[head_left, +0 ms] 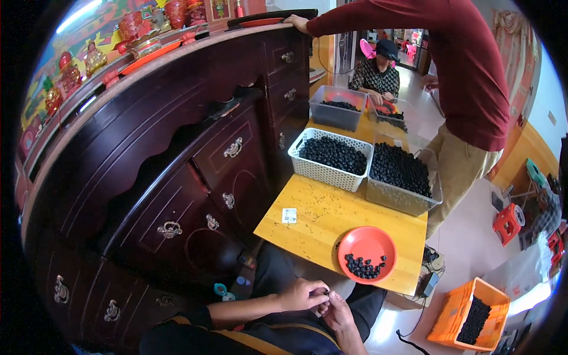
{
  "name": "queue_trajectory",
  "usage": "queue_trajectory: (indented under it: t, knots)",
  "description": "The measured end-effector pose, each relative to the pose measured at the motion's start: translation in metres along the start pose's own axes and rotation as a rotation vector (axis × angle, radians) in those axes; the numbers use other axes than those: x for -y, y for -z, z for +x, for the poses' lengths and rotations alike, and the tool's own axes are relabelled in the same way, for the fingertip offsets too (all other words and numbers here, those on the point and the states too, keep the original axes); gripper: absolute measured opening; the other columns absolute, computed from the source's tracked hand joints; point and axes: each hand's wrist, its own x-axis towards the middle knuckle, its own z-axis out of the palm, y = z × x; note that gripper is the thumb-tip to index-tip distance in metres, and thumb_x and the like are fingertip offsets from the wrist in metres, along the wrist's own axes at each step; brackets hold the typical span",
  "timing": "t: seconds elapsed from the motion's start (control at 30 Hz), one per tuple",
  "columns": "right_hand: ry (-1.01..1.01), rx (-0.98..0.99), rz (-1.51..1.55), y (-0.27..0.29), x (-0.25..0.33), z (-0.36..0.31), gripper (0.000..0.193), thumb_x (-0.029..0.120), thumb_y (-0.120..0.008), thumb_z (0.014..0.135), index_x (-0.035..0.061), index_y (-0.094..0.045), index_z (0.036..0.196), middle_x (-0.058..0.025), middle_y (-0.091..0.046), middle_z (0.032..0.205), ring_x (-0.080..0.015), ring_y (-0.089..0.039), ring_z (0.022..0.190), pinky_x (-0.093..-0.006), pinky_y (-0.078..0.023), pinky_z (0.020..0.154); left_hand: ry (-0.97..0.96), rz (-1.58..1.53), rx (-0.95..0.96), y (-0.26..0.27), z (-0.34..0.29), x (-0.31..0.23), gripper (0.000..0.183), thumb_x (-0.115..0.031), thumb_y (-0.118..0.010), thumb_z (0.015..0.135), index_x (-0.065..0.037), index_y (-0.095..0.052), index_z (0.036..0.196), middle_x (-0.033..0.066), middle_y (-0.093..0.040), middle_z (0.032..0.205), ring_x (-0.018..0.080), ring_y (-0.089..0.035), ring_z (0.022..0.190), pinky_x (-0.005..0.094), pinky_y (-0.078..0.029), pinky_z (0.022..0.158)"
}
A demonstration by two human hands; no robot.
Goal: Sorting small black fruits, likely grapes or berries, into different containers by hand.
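Below the round orange plastic bowl [367, 253] on the yellow wooden bench [307, 219], both hands [303, 294] [337, 310] pinch one small dark berry [325, 292] over the lap; a slip would likely drop it floorward.

Yellow wooden table [313, 222], orange bowl [368, 245], 2 berry baskets [329, 171], small card [289, 216]

Small dark thing [323, 292] pinched between fingertips of left hand [303, 294] and right hand [337, 310]: too small to tell what it is, mostly hidden by the fingers. Right forearm cut off by lower edge. Past the fingers, standing person [467, 71] cut off at top edge, head out of view. Seated person [378, 74] far beyond: hands hidden behind grey bin [337, 115]. Orange crate [470, 316] right of the fingers runs into the dark rim.
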Motion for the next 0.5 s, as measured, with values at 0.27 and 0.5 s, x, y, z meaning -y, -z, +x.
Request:
queue_trajectory:
  t: [0.27,0.5]
  knots:
    - [-0.029,-0.026,0.016,-0.005,-0.002,0.006,0.029,0.038,-0.064,0.098,0.0090,-0.066,0.100,0.0021,-0.059,0.076,-0.0120,-0.054,0.068,-0.0271,-0.045,0.065,-0.075,-0.017,-0.087,-0.001,-0.010,0.005,0.020,-0.018,-0.076,0.089,-0.006,-0.070,0.104,0.0143,-0.074,0.088,0.0245,-0.075,0.079,0.0345,-0.057,0.067]
    - [0.005,0.013,0.011,-0.017,0.005,0.007,0.031,0.035,-0.063,0.099,0.0052,-0.066,0.106,-0.0006,-0.063,0.083,-0.0125,-0.054,0.068,-0.0281,-0.046,0.065,-0.130,0.071,-0.175,0.000,-0.010,0.004,0.021,-0.015,-0.076,0.087,-0.007,-0.070,0.106,0.0142,-0.074,0.092,0.0255,-0.074,0.078,0.0345,-0.058,0.067]
